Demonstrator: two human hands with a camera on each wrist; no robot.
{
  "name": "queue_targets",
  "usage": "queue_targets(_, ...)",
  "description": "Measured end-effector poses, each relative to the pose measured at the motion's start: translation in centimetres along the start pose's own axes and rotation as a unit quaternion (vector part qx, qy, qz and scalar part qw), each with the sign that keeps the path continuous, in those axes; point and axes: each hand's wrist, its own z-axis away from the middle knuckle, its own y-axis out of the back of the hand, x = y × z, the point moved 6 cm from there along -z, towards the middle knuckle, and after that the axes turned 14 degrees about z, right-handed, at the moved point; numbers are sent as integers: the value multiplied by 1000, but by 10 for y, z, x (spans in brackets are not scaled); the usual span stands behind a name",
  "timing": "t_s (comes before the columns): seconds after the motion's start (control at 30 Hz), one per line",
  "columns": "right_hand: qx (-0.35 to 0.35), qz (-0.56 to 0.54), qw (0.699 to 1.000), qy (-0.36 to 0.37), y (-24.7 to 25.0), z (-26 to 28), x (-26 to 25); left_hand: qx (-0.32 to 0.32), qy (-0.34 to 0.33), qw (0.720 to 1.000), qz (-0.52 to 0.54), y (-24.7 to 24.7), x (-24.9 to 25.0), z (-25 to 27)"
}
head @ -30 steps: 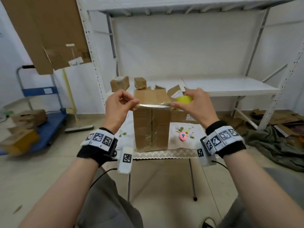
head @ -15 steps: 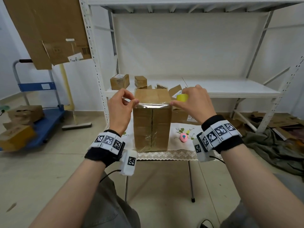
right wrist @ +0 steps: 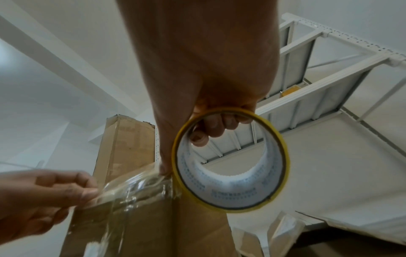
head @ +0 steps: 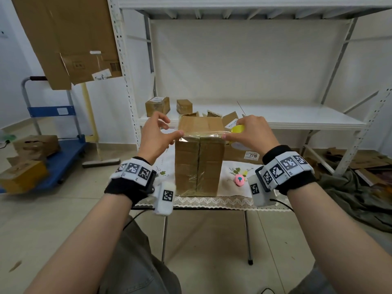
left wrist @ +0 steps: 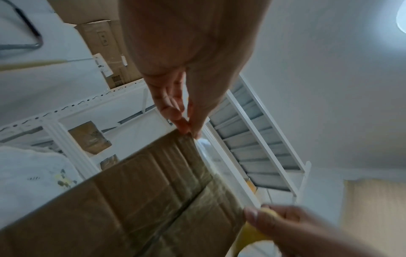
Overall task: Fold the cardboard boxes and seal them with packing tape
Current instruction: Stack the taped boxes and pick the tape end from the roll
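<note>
You're in a storeroom or packing room. White metal shelving (head: 254, 122) with perforated uprights holds small sealed boxes (head: 157, 106). A blue platform trolley (head: 61, 158) carries more boxes, flattened cardboard (head: 70, 39) leans against the rack, cardboard scraps (head: 364, 160) and a dark cloth (head: 350, 194) lie on the tiled floor (head: 63, 209), and a broom (head: 93, 134) stands by the wall.

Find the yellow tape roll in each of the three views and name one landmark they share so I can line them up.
Head: the tape roll peeks out by the right hand, just right of the box's top edge.
Left wrist: only a blurred yellow sliver shows at the bottom right, under the right hand's fingers.
Right wrist: it fills the centre, fingers hooked through its core.
Shared landmark: the upright cardboard box, with the clear strip stretched across its top edge.
</note>
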Motion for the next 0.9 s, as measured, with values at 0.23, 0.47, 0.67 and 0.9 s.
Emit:
queue_targets(0.23, -73, -98, 992, -20, -16, -4, 4, -156, -12, 986, 55, -7, -2, -9)
queue_targets(0.47, -77, -117, 989, -38, -20, -13, 11, -158, -94, 982, 35, -4, -7, -10)
queue_targets(0.67, -85, -116, 989, -18, -19, -16, 7, -192, -231, 948, -104, -26, 22, -7)
queue_targets(0.9, -84, -117, 990, -4, -21, -14, 9, -157, -307, 928, -141, -54, 4, 22)
